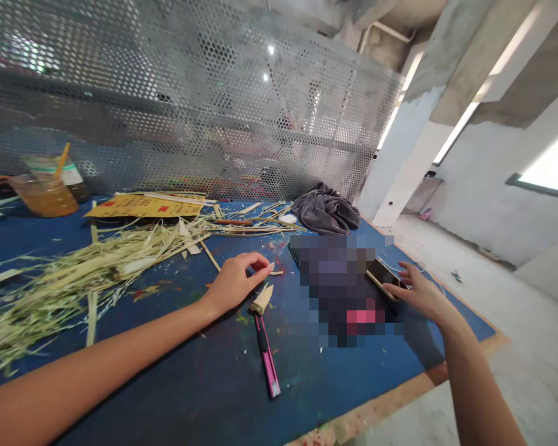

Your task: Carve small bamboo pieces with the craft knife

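My left hand (237,282) is closed in a pinch above the blue table. A small pale sliver (271,267) shows at its fingertips; its kind is hard to make out. Just below lies a pink utility knife (267,356), with a folded piece of pale strip (262,299) at its upper end. My right hand (421,290) is over the near end of a dark phone (385,276), thumb and fingers apart. Its thumb is by the phone's edge; whether it presses on it I cannot tell. The phone rests on a dark, pixelated area (335,279).
Shredded plant strips (97,272) cover the table's left side. Behind them are yellow sandpaper (153,206) and a plastic cup of amber liquid (46,195). A grey cloth (328,209) lies at the back, before a perforated metal screen (204,105). The table edge (381,396) runs along the right.
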`<state>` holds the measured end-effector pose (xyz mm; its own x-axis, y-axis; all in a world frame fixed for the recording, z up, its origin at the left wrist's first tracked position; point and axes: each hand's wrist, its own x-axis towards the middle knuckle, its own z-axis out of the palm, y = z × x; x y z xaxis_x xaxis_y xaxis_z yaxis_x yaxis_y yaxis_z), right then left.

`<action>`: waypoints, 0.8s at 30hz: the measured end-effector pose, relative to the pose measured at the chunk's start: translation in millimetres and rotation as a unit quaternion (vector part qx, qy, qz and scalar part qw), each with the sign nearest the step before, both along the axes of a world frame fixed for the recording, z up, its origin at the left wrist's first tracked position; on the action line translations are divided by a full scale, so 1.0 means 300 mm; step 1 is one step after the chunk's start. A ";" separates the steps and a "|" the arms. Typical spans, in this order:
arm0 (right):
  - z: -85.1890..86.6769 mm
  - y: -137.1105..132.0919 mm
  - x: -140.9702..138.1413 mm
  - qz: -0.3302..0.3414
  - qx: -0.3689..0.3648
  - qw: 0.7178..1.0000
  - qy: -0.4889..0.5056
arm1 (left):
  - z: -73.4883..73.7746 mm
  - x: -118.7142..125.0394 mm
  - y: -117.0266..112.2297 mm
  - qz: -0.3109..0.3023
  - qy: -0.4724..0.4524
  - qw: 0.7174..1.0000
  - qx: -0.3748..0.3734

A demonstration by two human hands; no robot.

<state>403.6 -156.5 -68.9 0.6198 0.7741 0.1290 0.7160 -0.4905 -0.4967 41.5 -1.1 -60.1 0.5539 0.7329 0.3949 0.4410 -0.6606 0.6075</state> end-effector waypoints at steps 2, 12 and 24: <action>-0.027 0.006 0.002 -0.004 -0.020 1.000 -0.019 | -0.001 0.000 -0.001 0.000 -0.001 1.000 0.005; 0.005 0.009 0.060 -0.108 -0.046 0.989 -0.088 | -0.006 -0.005 -0.006 -0.005 0.005 0.996 0.086; 0.149 0.181 -0.393 0.305 0.015 0.949 -0.080 | 0.007 -0.061 -0.290 -0.249 0.034 0.824 0.508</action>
<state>285.8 -102.3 -24.3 0.0279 0.9770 0.2115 0.9297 0.0524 -0.3645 23.2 -88.0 -58.0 0.7327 -0.2810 0.6198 -0.0274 -0.9222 -0.3858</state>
